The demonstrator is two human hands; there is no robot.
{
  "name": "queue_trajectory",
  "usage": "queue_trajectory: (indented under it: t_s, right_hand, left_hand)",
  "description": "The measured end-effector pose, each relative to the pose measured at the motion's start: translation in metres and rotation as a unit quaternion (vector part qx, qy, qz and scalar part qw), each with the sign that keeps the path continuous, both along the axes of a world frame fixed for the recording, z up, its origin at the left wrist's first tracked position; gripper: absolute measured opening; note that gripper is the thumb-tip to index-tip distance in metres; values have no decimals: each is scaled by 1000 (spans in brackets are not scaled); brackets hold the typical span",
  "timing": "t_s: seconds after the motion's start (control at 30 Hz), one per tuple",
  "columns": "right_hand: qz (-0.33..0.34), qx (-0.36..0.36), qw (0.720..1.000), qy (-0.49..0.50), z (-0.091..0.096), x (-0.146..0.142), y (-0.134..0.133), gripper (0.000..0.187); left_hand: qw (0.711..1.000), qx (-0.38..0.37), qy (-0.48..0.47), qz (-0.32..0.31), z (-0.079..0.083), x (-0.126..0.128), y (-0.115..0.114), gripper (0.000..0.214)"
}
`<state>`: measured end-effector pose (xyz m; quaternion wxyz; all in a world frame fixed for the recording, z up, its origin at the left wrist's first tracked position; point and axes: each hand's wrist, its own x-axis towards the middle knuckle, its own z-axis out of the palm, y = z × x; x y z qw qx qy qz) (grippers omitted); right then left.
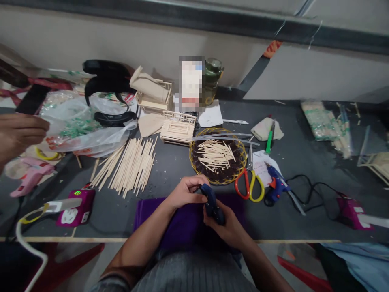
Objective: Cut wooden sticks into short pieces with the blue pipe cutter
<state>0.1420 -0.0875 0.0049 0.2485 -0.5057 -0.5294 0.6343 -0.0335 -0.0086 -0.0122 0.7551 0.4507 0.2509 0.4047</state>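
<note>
Just in front of my body, over the purple cloth (146, 215), both hands hold a dark blue, curved object (209, 198) whose kind I cannot make out. My left hand (190, 192) is closed on its upper end, thumb across the near side. Lower down, my right hand (223, 227) wraps its other end, partly hiding it. Beyond them stands a yellow-rimmed woven basket (194, 168) with short wooden sticks (215, 155) in it. Scissors (249, 178) with one red and one yellow handle lie right of the basket.
Longer sticks (132, 166) lie to the left, near small stick-built models (178, 129). A blue glue gun (278, 182) with a black cord rests at right, a pink one (32, 174) at left. Another person's hand (21, 134) reaches in from the left.
</note>
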Motion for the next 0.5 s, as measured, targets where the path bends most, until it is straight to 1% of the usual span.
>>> queue_trajectory:
  t_s: [0.2,0.3,0.37,0.5]
  right_hand:
    - [-12,45,997,-55,-8,-1,-6,9]
    - [-7,76,995,-68,-12,-3,-10,8]
    - [-4,99,992,-74,-15,-5,-12,8]
    - [-7,126,989,-81,-21,-5,-14,9]
  left_hand:
    - [999,26,12,-20,-5,-5,-2,24]
    - [998,39,-8,-48,-5,-8,-2,23]
    - [997,35,-25,-64,-3,-8,-2,25]
    - [997,4,-42,-63,-1,-6,-2,28]
